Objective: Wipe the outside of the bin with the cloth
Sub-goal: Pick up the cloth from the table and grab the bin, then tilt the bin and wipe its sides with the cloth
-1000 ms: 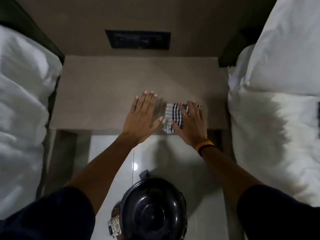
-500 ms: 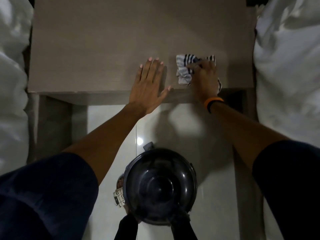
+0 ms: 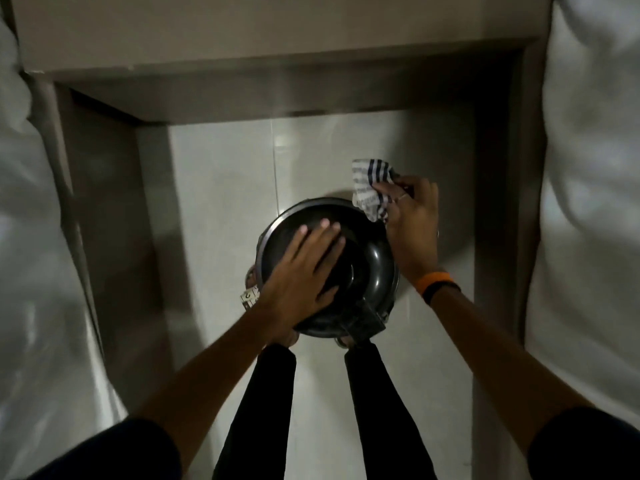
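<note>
A round black bin [image 3: 367, 268] with a glossy lid stands on the white tiled floor between my legs and the bedside table. My left hand [image 3: 304, 271] lies flat on its lid, fingers spread, holding nothing. My right hand [image 3: 410, 223] is at the bin's far right rim, shut on a white cloth with dark stripes [image 3: 369, 187]. The cloth bunches out beyond my fingers, beside the rim. The bin's sides are hidden under the lid.
A grey-brown bedside table [image 3: 277, 26] spans the top, with its legs [image 3: 114, 202] running down both sides of the floor gap. White bedding [image 3: 588, 202] flanks the right and more bedding [image 3: 31, 271] the left. My dark-trousered legs [image 3: 263, 410] stand just behind the bin.
Both hands left the table top and came down to the bin. The left now rests on the lid; the right carried the cloth to the bin's rim. The view tilted downward.
</note>
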`<move>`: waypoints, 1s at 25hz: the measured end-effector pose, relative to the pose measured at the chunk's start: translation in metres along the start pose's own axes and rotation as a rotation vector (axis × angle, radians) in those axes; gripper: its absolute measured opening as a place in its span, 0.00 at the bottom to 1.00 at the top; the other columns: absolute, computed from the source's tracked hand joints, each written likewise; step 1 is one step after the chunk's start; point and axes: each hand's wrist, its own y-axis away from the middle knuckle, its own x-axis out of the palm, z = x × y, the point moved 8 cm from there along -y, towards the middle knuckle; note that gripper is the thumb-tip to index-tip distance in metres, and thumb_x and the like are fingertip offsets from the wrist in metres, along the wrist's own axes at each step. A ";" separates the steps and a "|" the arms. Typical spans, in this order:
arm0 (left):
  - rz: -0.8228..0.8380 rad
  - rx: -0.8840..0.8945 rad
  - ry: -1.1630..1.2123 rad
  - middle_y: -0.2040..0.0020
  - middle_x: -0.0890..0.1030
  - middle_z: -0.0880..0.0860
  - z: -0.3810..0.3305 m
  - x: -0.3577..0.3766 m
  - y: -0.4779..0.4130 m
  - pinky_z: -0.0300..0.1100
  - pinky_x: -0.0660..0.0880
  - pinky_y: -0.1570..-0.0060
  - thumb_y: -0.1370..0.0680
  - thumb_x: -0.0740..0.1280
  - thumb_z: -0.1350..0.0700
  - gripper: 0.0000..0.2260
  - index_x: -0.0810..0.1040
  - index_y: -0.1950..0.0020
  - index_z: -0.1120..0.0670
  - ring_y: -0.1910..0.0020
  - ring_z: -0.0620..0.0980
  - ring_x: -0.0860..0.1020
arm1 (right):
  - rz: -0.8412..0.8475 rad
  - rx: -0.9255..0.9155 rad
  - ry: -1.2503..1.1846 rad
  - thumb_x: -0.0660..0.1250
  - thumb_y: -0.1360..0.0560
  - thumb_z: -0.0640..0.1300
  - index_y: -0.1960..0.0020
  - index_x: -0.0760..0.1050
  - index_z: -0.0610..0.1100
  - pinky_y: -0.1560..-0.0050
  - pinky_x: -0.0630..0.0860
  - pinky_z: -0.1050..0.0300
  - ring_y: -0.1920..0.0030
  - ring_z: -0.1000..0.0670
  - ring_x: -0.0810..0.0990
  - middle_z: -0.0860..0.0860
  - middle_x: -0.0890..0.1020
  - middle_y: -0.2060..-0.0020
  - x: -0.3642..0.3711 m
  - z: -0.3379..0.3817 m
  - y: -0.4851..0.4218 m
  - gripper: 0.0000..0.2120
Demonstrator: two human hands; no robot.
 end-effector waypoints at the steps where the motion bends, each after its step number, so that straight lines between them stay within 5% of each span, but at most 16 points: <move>1: 0.038 0.067 -0.047 0.17 0.61 0.63 -0.019 0.020 0.022 0.64 0.53 0.20 0.24 0.70 0.40 0.42 0.61 0.17 0.59 0.16 0.63 0.53 | 0.000 0.033 -0.021 0.61 0.22 0.32 0.36 0.81 0.47 0.31 0.73 0.53 0.35 0.45 0.71 0.43 0.74 0.37 0.001 -0.011 0.013 0.20; 3: 0.206 0.121 -0.137 0.15 0.54 0.62 -0.041 0.064 0.058 0.71 0.51 0.22 0.31 0.76 0.36 0.53 0.55 0.14 0.53 0.16 0.65 0.50 | -0.012 0.065 -0.028 0.61 0.23 0.30 0.36 0.81 0.46 0.34 0.68 0.68 0.36 0.47 0.70 0.44 0.75 0.37 0.000 -0.028 0.035 0.21; 5: 0.302 0.093 -0.201 0.14 0.50 0.61 -0.046 0.092 0.073 0.76 0.51 0.24 0.37 0.80 0.39 0.58 0.51 0.14 0.45 0.16 0.66 0.51 | -0.010 0.075 -0.006 0.62 0.23 0.31 0.35 0.80 0.45 0.37 0.67 0.71 0.36 0.44 0.72 0.42 0.75 0.36 -0.002 -0.040 0.051 0.20; 8: 0.204 0.130 -0.309 0.17 0.62 0.62 -0.047 0.097 0.064 0.76 0.60 0.28 0.23 0.67 0.54 0.35 0.59 0.17 0.43 0.20 0.66 0.62 | -0.016 0.103 -0.056 0.66 0.22 0.30 0.34 0.80 0.44 0.34 0.71 0.64 0.35 0.48 0.72 0.42 0.75 0.35 -0.011 -0.051 0.064 0.19; 10: 0.154 0.145 -0.350 0.19 0.66 0.63 -0.041 0.095 0.056 0.77 0.63 0.30 0.19 0.60 0.56 0.30 0.58 0.17 0.45 0.21 0.68 0.63 | -0.049 0.142 -0.095 0.65 0.22 0.30 0.35 0.80 0.41 0.35 0.70 0.71 0.37 0.58 0.70 0.42 0.73 0.34 -0.023 -0.059 0.068 0.18; 13: 0.158 0.064 -0.366 0.16 0.51 0.66 -0.031 0.073 0.041 0.78 0.61 0.30 0.30 0.78 0.48 0.54 0.46 0.14 0.50 0.18 0.71 0.53 | -0.113 0.199 -0.132 0.64 0.21 0.30 0.34 0.79 0.41 0.34 0.69 0.74 0.37 0.56 0.70 0.40 0.73 0.34 -0.047 -0.067 0.075 0.18; 16: 0.173 -0.114 -0.153 0.15 0.48 0.66 -0.015 0.037 0.006 0.78 0.55 0.28 0.37 0.82 0.45 0.63 0.43 0.15 0.50 0.17 0.71 0.48 | -0.173 0.213 -0.159 0.66 0.22 0.28 0.33 0.78 0.43 0.35 0.73 0.64 0.37 0.47 0.74 0.39 0.75 0.36 -0.062 -0.070 0.083 0.21; 21: 0.240 -0.488 0.231 0.15 0.37 0.59 0.037 -0.003 -0.042 0.74 0.46 0.24 0.35 0.81 0.41 0.65 0.35 0.16 0.46 0.17 0.65 0.37 | -0.185 0.324 -0.335 0.68 0.19 0.36 0.34 0.77 0.42 0.44 0.73 0.78 0.46 0.62 0.76 0.46 0.75 0.40 -0.053 -0.080 0.093 0.14; 25: 0.125 -0.771 0.486 0.14 0.42 0.59 0.075 -0.018 -0.050 0.72 0.51 0.22 0.33 0.81 0.51 0.62 0.37 0.15 0.46 0.16 0.65 0.43 | -0.160 0.387 -0.551 0.67 0.18 0.39 0.36 0.76 0.39 0.36 0.77 0.58 0.40 0.50 0.79 0.42 0.76 0.38 -0.010 -0.071 0.097 0.11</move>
